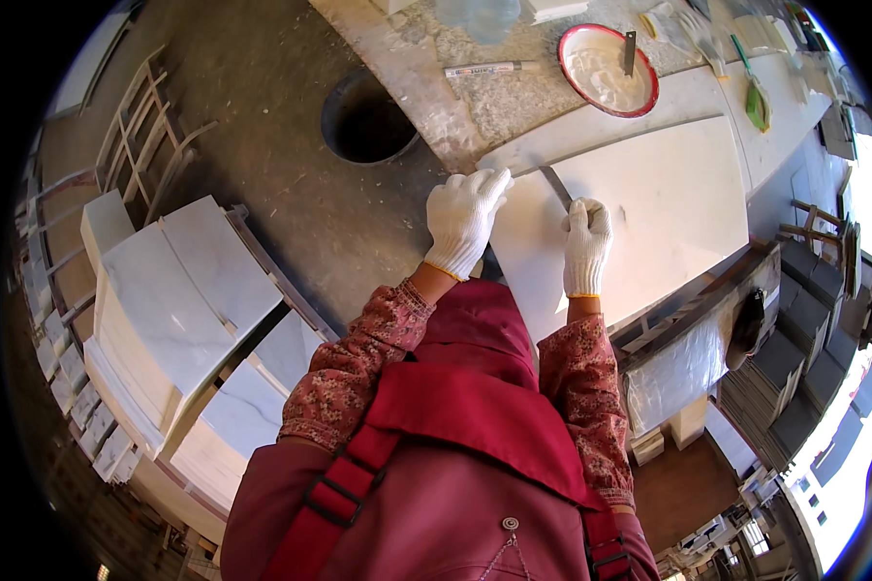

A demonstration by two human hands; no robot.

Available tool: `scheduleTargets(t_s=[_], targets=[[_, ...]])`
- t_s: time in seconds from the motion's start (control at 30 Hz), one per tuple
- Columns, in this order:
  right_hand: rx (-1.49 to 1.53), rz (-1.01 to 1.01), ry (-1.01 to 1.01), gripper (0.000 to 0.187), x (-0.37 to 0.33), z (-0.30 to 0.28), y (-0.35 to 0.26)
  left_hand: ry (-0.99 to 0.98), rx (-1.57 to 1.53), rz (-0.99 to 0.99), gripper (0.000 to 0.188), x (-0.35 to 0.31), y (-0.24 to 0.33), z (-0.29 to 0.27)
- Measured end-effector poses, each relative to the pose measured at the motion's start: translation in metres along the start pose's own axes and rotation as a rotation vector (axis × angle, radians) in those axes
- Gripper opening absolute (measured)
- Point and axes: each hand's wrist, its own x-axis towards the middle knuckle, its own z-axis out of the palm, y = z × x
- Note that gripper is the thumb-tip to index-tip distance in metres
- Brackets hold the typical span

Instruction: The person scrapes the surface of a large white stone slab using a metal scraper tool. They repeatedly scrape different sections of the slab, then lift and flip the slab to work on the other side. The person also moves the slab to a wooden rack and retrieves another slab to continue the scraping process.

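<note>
Blade, narrow and dark grey (pixel 556 188), slants across the left part of the white slab (pixel 649 208), its near end in your right hand (pixel 587 232). Your right thumb and fingers are closed around that end. The slab lies flat in front of you, with one corner near your left hand (pixel 467 218). Your left fingers are bent and gathered at that corner; you cannot tell from here whether they pinch it or only rest there. Both your hands wear white knitted gloves with yellow cuffs.

Beyond the slab, on the worktop (pixel 538 107), stands a red-rimmed bowl (pixel 621 113) of pale paste, with a small dark scraper (pixel 630 52) leaning in it. A marker (pixel 484 69) lies to the left of the bowl; to its right are loose work gloves (pixel 686 31) and a green brush (pixel 757 102). On the floor to your left stands a black bucket (pixel 336 134), and nearer you are stacked marbled panels (pixel 179 281). Clear plastic wrapping (pixel 678 380) shows to your right.
</note>
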Motion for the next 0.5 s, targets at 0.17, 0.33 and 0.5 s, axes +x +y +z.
scheduleTargets(t_s=[0.17,0.33,0.5], targets=[[0.063,0.011,0.008,0.006,-0.063,-0.025,0.022,0.012,0.152,0.03,0.021,0.004,0.006,0.006],[0.018,0.012,-0.061,0.003,-0.091,-0.037,0.04,0.002,0.195,0.062,0.02,0.006,0.006,0.009],[-0.044,-0.022,-0.047,0.003,-0.087,-0.037,0.039,-0.014,0.215,0.059,0.021,0.009,0.01,0.007]])
